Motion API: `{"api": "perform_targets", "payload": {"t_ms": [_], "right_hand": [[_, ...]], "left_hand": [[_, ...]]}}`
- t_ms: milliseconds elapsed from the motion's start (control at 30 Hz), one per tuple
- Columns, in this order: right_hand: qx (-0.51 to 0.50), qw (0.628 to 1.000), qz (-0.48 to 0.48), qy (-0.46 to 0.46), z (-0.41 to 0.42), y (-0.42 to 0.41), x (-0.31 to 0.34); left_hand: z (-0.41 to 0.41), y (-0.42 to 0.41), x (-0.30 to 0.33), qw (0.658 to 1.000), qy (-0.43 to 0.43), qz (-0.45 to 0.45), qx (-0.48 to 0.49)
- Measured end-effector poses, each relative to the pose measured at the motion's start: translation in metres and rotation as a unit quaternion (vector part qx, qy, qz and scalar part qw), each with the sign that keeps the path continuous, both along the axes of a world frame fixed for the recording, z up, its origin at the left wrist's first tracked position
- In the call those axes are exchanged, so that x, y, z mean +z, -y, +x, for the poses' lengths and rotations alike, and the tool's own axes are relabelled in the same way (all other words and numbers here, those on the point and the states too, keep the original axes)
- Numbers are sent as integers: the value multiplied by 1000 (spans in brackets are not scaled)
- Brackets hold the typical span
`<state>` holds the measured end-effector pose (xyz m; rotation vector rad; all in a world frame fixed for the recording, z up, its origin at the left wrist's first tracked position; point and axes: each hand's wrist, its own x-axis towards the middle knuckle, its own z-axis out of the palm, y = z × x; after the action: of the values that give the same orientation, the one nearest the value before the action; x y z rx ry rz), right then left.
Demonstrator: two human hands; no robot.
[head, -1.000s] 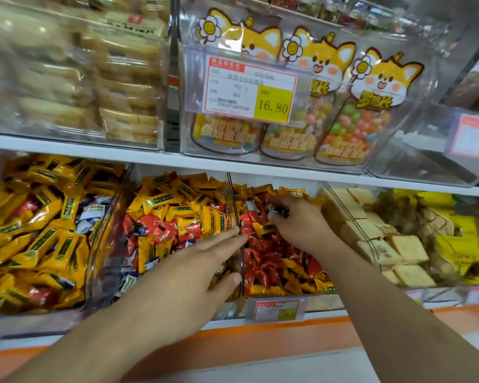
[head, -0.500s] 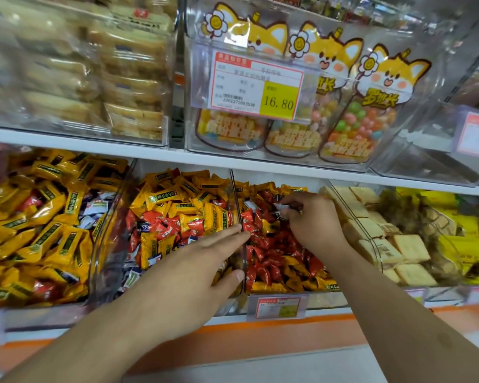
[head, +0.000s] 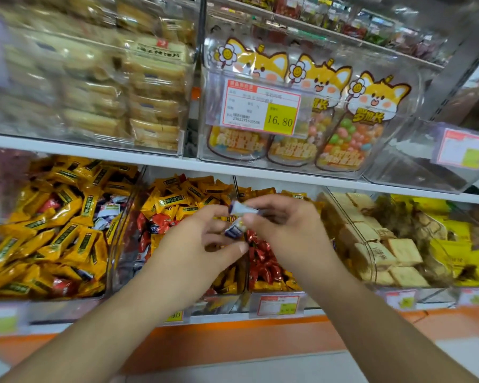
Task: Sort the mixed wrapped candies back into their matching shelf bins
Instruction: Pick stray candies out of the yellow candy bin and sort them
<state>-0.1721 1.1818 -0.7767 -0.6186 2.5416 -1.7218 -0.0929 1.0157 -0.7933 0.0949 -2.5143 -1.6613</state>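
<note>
My right hand (head: 282,228) pinches a white-and-purple wrapped candy (head: 242,209) in its fingertips, above the divider between two clear bins. A second purple-and-white candy (head: 234,230) sits just below it, between both hands; which hand grips it I cannot tell. My left hand (head: 202,244) is close under them with fingers spread and curled. Behind the hands, the middle bin (head: 177,205) holds yellow and red wrapped candies. The bin to its right (head: 263,261) holds mostly red ones with some yellow. The left bin (head: 53,225) holds yellow packs mixed with white-and-purple and red ones.
A bin of square biscuits (head: 385,244) and yellow packs (head: 459,244) lies to the right. The shelf above carries stacked cakes (head: 150,87) and fox-printed candy bags (head: 343,134) behind a price tag (head: 262,107). Price labels (head: 278,304) line the lower shelf edge.
My right hand lifted out of the red candy bin with a white-and-purple candy and moved left. My left hand rose off the bin divider to meet it.
</note>
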Motion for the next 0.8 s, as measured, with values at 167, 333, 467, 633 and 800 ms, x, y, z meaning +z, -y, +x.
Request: {"api": "perform_targets", "payload": {"t_ms": [167, 333, 467, 633, 800], "right_hand": [[-7, 999, -26, 19, 4, 16, -5], [24, 990, 132, -32, -2, 14, -11], [-38, 982, 164, -80, -28, 6, -17], [-57, 962, 240, -120, -81, -4, -42], [-42, 947, 306, -90, -99, 3, -57]], "left_hand": [[5, 28, -4, 992, 2, -71, 109], [9, 51, -2, 956, 17, -265, 127], [6, 43, -8, 959, -16, -280, 52], [-4, 16, -21, 957, -40, -275, -78], [-6, 4, -32, 958, -24, -264, -110]]}}
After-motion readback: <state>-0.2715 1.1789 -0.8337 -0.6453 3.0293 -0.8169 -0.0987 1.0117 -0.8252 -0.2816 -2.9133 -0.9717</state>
